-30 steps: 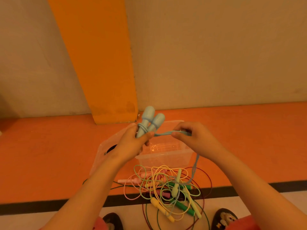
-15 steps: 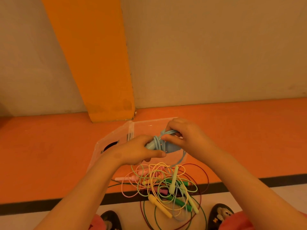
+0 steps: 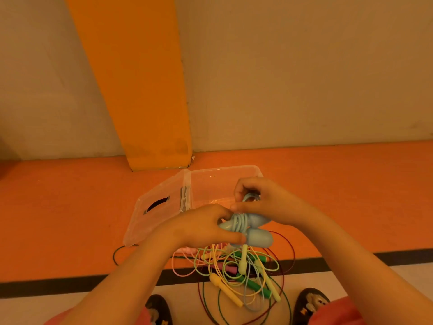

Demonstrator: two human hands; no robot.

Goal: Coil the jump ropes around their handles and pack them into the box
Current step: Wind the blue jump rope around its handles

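Left grip (image 3: pixel 199 227) clasps blue handles (image 3: pixel 259 238) lying crosswise, bulbs rightward; right grip (image 3: pixel 264 202) seemingly pinches their cord (image 3: pixel 251 197).

The orange floor (image 3: pixel 70 219) is carrying a clear box (image 3: pixel 225 168), which is sitting near the far edge, just in front of the orange pillar (image 3: pixel 150 137). Its lid (image 3: pixel 159 214) is lying open on the left. A tangle of jump ropes (image 3: pixel 241 273) in yellow, green, pink and dark red is lying across the black stripe (image 3: pixel 351 260), just beside the box. Two dark shoes (image 3: pixel 311 303) are standing at the near edge.
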